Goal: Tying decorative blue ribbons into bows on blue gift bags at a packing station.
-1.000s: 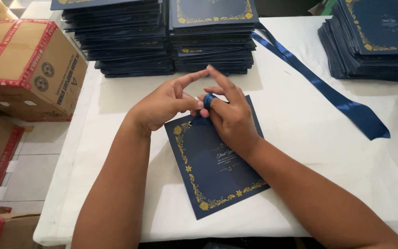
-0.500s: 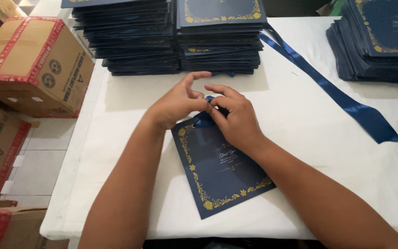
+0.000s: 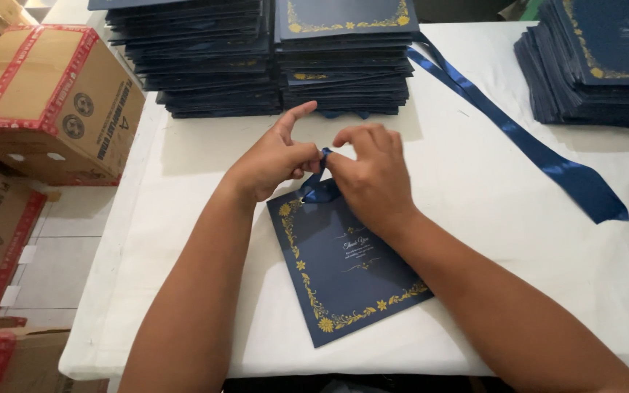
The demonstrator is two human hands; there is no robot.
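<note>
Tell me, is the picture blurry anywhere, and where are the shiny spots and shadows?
Head view: sharp overall, the hands only slightly soft; the long blue ribbon on the white table shows pale glare streaks; the gold border of the dark blue card glints; soft shadows lie under the left hand, the right hand and the card stacks; edges bend slightly near the frame's sides.

left hand [image 3: 271,164]: showing bare, no glove, no ring | right hand [image 3: 373,178]: showing bare | forearms: showing unsleeved
</note>
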